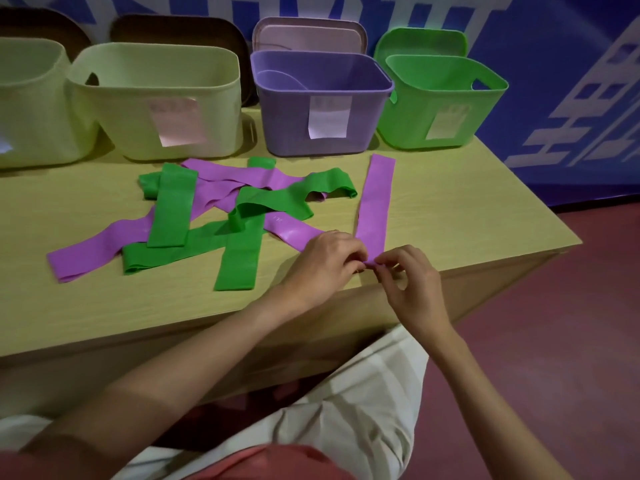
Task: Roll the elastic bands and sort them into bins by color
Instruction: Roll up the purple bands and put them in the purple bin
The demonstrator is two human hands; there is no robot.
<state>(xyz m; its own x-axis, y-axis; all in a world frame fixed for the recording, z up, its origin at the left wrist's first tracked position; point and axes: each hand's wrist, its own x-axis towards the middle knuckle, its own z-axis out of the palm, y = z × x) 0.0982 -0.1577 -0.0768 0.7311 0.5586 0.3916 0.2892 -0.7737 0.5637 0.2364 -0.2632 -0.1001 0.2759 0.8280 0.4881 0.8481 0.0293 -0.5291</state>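
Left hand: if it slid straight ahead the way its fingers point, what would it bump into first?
The left hand points right, at the near end of the purple band it pinches. Just past that are the right hand's fingertips, so it would probably meet those first.

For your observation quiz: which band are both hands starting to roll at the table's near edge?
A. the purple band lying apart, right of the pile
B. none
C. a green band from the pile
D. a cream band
A: the left hand and right hand pinch the near end of the separate purple band.
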